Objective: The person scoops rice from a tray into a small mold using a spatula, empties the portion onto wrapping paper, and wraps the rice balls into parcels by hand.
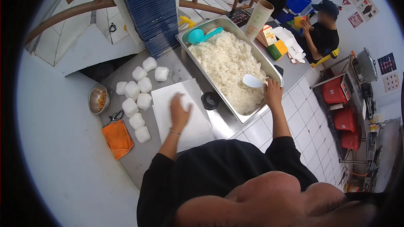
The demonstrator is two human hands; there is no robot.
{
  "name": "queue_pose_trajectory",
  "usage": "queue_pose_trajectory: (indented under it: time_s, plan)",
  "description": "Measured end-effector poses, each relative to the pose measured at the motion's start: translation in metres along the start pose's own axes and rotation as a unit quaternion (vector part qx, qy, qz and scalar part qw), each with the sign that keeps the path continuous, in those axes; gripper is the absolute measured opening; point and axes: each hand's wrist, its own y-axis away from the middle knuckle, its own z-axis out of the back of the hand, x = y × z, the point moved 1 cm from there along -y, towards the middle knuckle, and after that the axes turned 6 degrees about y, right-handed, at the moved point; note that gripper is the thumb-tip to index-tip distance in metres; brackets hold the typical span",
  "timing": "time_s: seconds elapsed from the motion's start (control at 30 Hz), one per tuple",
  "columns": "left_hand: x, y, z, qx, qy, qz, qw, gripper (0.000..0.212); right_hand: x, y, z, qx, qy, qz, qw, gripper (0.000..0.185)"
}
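My right hand (274,92) grips a white rice paddle (252,81) at the near right end of a large steel tray (233,113). The paddle's blade rests on the cooked white rice (228,61) that fills the tray. A turquoise scoop (195,36) lies on the rice at the far end. My left hand (180,110), blurred, is over a stack of white paper sheets (167,97) with its fingers apart and nothing seen in it. Several white wrapped bundles (129,106) sit left of the sheets. A round black object (210,101) stands between sheets and tray.
At the left edge are a steel bowl with brown food (99,99), scissors (116,116) and an orange cloth (118,138). Stacked blue trays (151,9) rise behind. A plastic-wrap roll (259,19) and cartons (277,49) stand beyond the rice; a person (322,31) sits at back right.
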Motion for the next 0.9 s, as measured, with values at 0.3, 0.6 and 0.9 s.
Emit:
queue_pose_trajectory:
  time_s: [0.3, 0.6, 0.9]
  plan:
    - [-0.06, 0.01, -0.072, 0.172, -0.092, -0.01, 0.981, 0.079, -0.03, -0.024, 0.022, 0.199, -0.022, 0.065, 0.978, 0.024]
    - [-0.074, -0.01, -0.061, 0.087, -0.073, 0.039, 0.993, 0.077, -0.06, -0.072, 0.012, 0.133, 0.045, 0.14, 0.98, 0.019]
    - [-0.1, 0.038, -0.084, -0.225, 0.483, 0.239, 0.812, 0.049, -0.047, -0.153, -0.045, 0.127, -0.047, 0.233, 0.963, 0.029]
